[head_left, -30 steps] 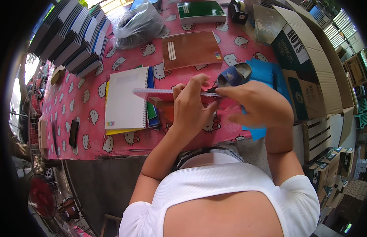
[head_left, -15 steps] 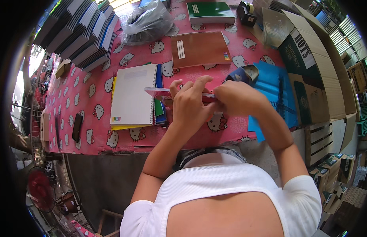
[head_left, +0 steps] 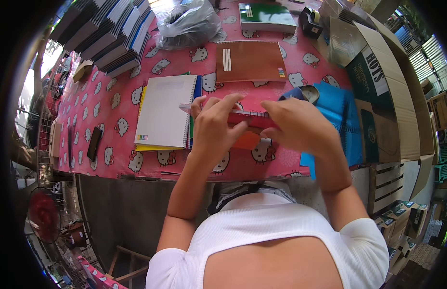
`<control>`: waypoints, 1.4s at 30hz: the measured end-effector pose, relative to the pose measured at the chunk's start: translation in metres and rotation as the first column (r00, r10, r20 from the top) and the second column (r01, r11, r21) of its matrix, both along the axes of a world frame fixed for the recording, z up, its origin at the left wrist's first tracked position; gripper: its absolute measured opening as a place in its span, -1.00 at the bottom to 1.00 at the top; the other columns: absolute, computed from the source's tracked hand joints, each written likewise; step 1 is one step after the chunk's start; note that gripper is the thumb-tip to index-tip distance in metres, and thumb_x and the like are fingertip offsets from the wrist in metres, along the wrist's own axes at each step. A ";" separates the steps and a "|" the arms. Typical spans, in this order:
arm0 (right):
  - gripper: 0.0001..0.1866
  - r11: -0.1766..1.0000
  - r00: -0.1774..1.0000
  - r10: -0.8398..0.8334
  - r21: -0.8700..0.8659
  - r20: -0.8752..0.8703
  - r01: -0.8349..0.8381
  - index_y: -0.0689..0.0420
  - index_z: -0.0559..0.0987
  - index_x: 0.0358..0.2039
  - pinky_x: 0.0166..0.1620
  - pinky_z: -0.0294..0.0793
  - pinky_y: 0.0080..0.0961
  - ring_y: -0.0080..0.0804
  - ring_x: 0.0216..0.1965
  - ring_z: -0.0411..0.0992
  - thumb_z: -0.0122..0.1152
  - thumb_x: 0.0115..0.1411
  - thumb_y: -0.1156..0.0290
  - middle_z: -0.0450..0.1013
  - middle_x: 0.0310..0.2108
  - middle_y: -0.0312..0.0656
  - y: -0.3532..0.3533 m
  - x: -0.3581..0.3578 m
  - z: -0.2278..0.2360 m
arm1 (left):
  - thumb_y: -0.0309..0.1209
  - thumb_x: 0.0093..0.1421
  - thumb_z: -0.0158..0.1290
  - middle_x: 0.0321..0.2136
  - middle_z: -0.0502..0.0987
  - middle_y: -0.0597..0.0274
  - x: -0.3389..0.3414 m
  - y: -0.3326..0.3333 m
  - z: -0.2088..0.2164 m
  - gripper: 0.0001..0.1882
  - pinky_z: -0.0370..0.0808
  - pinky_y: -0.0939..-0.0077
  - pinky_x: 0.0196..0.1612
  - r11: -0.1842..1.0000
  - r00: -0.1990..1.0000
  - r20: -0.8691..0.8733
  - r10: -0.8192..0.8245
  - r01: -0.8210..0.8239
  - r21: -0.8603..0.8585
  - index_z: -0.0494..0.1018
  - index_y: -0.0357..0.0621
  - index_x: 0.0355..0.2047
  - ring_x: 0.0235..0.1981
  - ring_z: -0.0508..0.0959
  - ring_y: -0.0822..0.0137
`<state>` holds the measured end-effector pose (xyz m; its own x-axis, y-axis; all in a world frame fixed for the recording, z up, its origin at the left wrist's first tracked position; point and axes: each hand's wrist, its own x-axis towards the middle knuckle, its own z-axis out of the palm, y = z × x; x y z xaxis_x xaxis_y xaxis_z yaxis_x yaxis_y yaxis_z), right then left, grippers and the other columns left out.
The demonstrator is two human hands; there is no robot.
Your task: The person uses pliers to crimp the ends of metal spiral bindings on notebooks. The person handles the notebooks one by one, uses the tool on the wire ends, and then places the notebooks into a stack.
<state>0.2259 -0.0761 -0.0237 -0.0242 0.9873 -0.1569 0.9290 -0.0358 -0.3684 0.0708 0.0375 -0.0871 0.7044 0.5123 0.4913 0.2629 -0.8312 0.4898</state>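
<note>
Between my hands a red spiral notebook (head_left: 250, 121) is held with its coil edge up. My left hand (head_left: 214, 118) grips its left part, fingers over the top and thumb below. My right hand (head_left: 300, 123) is closed on its right end at the coil. An orange patch (head_left: 247, 140) shows under the notebook; I cannot tell what it belongs to. Left of my left hand lies a stack of spiral notebooks topped by a white page (head_left: 166, 111), with yellow and blue covers showing beneath. A brown spiral notebook (head_left: 250, 61) lies beyond my hands.
Blue plastic sheets (head_left: 336, 111) and a dark blue roll (head_left: 305, 92) lie at the right, beside an open cardboard box (head_left: 384, 72). At the back are a green notebook stack (head_left: 266, 18), a tape dispenser (head_left: 311, 23) and a plastic bag (head_left: 189, 26). Tall notebook piles (head_left: 105, 36) stand far left.
My right hand has turned and shifted slightly right along the coil, and more of the red notebook shows between the hands. The whole view has shifted slightly.
</note>
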 end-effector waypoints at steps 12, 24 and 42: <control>-0.57 0.998 0.999 -0.039 -0.041 -0.006 0.039 0.27 0.46 -0.24 -0.24 0.42 -0.13 0.07 -0.31 0.46 0.33 -0.10 0.32 0.48 -0.42 0.06 0.018 -0.013 -0.004 | -0.39 -0.17 0.29 -0.51 0.60 0.33 0.002 0.014 -0.003 -0.49 0.15 0.34 0.12 0.987 0.994 0.049 -0.093 0.099 -0.125 0.47 0.01 -0.12 -0.35 0.59 0.36; -0.61 0.999 0.999 -0.014 -0.039 -0.051 0.012 0.28 0.50 -0.37 -0.26 0.45 -0.17 0.04 -0.37 0.49 0.32 -0.04 0.21 0.49 -0.51 0.03 0.035 -0.018 -0.011 | -0.41 -0.15 0.26 -0.47 0.58 0.32 -0.008 0.021 0.009 -0.58 0.19 0.36 0.09 0.994 0.995 0.009 -0.102 0.102 -0.035 0.48 0.02 -0.21 -0.35 0.56 0.34; -0.56 0.994 0.997 -0.017 0.105 -0.073 0.025 0.29 0.45 -0.41 -0.30 0.43 -0.11 0.08 -0.36 0.47 0.30 -0.04 0.13 0.48 -0.48 0.07 0.044 -0.038 -0.005 | -0.43 -0.21 0.25 -0.40 0.53 0.20 -0.027 0.035 0.003 -0.50 0.36 0.31 -0.10 0.970 0.990 0.116 -0.074 0.099 -0.221 0.42 -0.09 -0.17 -0.31 0.54 0.18</control>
<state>0.1883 -0.0317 -0.0288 -0.0106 0.9987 -0.0498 0.8994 -0.0123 -0.4370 0.0437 0.0728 -0.0837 0.7011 0.5577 0.4444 0.1312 -0.7134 0.6884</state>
